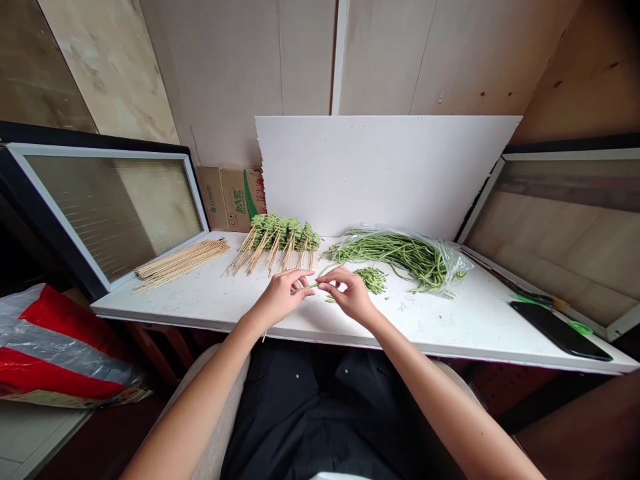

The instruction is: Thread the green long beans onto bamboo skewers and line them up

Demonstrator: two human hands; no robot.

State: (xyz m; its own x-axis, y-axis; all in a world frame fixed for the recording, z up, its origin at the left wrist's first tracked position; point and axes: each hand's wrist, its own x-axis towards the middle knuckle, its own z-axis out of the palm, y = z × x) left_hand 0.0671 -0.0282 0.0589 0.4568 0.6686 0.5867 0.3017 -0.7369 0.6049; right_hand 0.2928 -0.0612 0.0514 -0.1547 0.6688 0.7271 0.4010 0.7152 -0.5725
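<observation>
My left hand (286,295) is closed above the front of the table, with a thin bamboo skewer (264,337) poking out below its wrist. A green long bean (311,286) spans the small gap between my fingertips. My right hand (351,293) pinches this bean, and a length of it seems to run up behind the fingers. Most of the skewer is hidden by my left hand. Just right of my right hand lies a pile of short cut bean pieces (371,280). A few loose bits lie under my hands.
Bundles of bean-loaded skewers (285,233) lie at the back, left of centre. Bare skewers (183,263) are stacked further left. Long beans (400,253) spill from a clear plastic bag (453,257). A black phone (560,330) rests at the right; a cardboard box (225,197) stands behind.
</observation>
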